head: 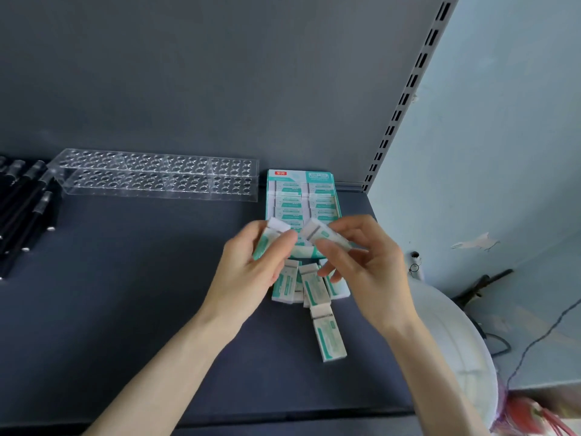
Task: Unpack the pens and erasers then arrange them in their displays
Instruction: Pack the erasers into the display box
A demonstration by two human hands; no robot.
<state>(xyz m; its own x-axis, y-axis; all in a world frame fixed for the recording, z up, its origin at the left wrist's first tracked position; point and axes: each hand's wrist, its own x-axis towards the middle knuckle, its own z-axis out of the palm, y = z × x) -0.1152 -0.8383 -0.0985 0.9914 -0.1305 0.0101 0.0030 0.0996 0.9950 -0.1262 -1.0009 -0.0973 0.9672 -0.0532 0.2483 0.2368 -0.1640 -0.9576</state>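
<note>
From my station I see the left hand [251, 269] gripping a teal-and-white eraser [273, 235]. The thumb lies across its front and the fingers are curled behind it, with the white end poking out above the thumb. The right hand [364, 262] pinches a second eraser [318, 231] between thumb and forefinger, and its other fingers are loosely bent beneath. The two held pieces are tilted toward each other and sit close together; I cannot tell whether they touch.

Both hands are raised over the front edge of the eraser display box [302, 196], which stands against the back panel [220, 73] with two columns of packed erasers inside. Just in front of the box, a cluster of loose erasers [297, 283] lies on the dark shelf [125, 294], and a single eraser [329, 336] lies nearer to me.

Left of the box stands a clear acrylic pen holder [157, 176] with rows of holes, and black pens [23, 209] lie at the far left.
</note>
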